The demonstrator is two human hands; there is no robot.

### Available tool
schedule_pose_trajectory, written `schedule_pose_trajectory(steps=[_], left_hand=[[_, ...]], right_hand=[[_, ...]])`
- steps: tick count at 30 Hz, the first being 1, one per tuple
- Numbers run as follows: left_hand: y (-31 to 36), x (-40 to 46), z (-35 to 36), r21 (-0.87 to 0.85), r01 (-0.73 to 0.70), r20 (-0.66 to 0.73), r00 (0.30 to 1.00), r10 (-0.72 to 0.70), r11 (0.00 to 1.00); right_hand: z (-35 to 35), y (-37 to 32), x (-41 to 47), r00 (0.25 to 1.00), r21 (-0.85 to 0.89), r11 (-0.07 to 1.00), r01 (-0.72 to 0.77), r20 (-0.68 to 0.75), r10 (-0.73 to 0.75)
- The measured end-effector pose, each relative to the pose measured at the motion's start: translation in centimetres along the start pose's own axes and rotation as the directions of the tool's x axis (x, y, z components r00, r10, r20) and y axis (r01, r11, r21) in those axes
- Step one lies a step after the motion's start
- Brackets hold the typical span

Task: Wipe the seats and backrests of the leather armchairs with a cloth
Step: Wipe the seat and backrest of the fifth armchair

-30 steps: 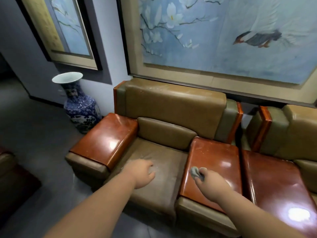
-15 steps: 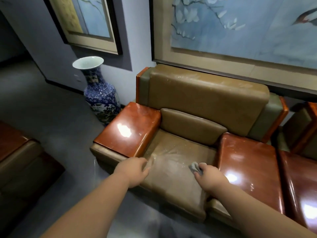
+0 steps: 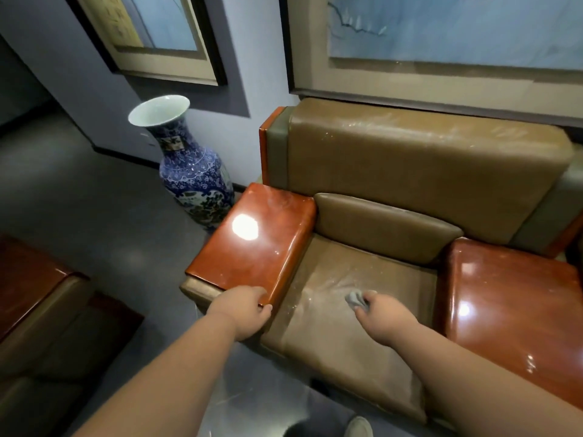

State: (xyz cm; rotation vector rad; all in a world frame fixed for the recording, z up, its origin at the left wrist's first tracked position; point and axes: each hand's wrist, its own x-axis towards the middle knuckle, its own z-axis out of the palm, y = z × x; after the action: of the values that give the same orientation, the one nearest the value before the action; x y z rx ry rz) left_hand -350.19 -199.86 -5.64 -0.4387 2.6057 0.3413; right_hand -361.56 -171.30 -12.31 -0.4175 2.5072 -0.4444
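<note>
A tan leather armchair fills the middle of the view, with a dusty seat cushion [image 3: 353,326], a small lumbar cushion [image 3: 381,228] and a tall backrest [image 3: 422,159]. Glossy red-brown wooden armrests flank the seat. My right hand [image 3: 383,313] grips a small grey cloth [image 3: 355,299] and holds it on the seat near its middle. My left hand [image 3: 244,309] rests on the front end of the left armrest [image 3: 252,244], fingers curled round its corner.
A tall blue-and-white porcelain vase [image 3: 186,162] stands on the floor left of the chair. Another armchair [image 3: 38,310] sits at the left edge. Framed paintings [image 3: 441,42] hang just above the backrest. My shoe [image 3: 358,427] shows at the bottom.
My right hand carried the cloth from the right armrest onto the seat. My left hand shifted from the seat's front left to the left armrest's front end. The view swung left and closer.
</note>
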Motion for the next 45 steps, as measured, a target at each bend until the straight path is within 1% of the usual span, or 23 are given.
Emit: schedule_pose_trajectory(steps=[3,7,13,17,20,22,26,29,31,34,37,38,41,42,43,45], left_hand=[[-0.6,2.3,-0.2,0.040,-0.015,0.047,0.999,0.013,0.999],[-1.7,4.9,-0.2,0.099,-0.070,0.108,0.992,0.060,0.993],[-5.9,10.0,-0.5,0.153,-0.204,0.159,0.971,0.180,0.967],[-9.7,13.5,0.8,0.186,-0.319,0.228,0.934,0.275,0.929],[-12.8,15.8,2.7,0.218,-0.398,0.262,0.904,0.339,0.891],[-14.7,17.0,4.0,0.225,-0.444,0.282,0.882,0.378,0.867],[-17.8,18.4,7.0,0.220,-0.510,0.290,0.848,0.444,0.831],[-19.5,20.0,9.5,0.243,-0.532,0.247,0.843,0.479,0.811],[-20.1,21.9,11.2,0.242,-0.523,0.199,0.851,0.485,0.817],[-20.4,25.1,14.1,0.239,-0.502,0.052,0.862,0.505,0.831],[-20.6,28.0,18.2,0.269,-0.505,-0.050,0.843,0.536,0.820],[-20.9,28.9,19.7,0.281,-0.503,-0.067,0.839,0.540,0.817],[-21.8,30.7,23.5,0.338,-0.494,-0.138,0.816,0.561,0.801],[-22.1,31.2,24.2,0.343,-0.490,-0.173,0.806,0.567,0.801],[-22.3,31.7,24.7,0.337,-0.493,-0.212,0.791,0.574,0.802],[-22.7,32.2,25.2,0.315,-0.526,-0.260,0.753,0.604,0.790]], right_hand=[[-0.2,-0.8,2.0,1.000,-0.018,1.000,-0.007,0.018,0.007],[1.0,-1.5,3.5,0.998,0.054,0.997,-0.060,0.024,0.059],[5.0,-3.5,5.2,0.980,0.116,0.973,-0.197,0.051,0.193],[9.8,-5.7,6.3,0.952,0.212,0.930,-0.301,0.013,0.305],[15.2,-7.3,7.3,0.916,0.259,0.890,-0.376,-0.041,0.399],[19.0,-8.4,7.6,0.888,0.288,0.858,-0.425,-0.049,0.456],[25.1,-10.5,7.6,0.871,0.295,0.838,-0.460,-0.031,0.490],[27.9,-11.1,8.7,0.871,0.257,0.858,-0.445,-0.098,0.481],[29.3,-11.0,10.2,0.877,0.221,0.877,-0.426,-0.135,0.460],[31.6,-10.5,13.6,0.907,0.110,0.925,-0.365,-0.183,0.380],[35.5,-10.0,16.8,0.928,-0.010,0.961,-0.276,-0.262,0.264],[37.0,-10.0,17.6,0.937,-0.033,0.967,-0.253,-0.259,0.236],[42.5,-10.0,19.6,0.980,-0.112,0.980,-0.162,-0.133,0.147],[44.2,-9.9,20.3,0.985,-0.134,0.981,-0.142,-0.118,0.126],[45.2,-9.7,21.2,0.982,-0.146,0.980,-0.134,-0.152,0.112],[45.5,-8.5,24.0,0.957,-0.169,0.977,-0.131,-0.280,0.080]])
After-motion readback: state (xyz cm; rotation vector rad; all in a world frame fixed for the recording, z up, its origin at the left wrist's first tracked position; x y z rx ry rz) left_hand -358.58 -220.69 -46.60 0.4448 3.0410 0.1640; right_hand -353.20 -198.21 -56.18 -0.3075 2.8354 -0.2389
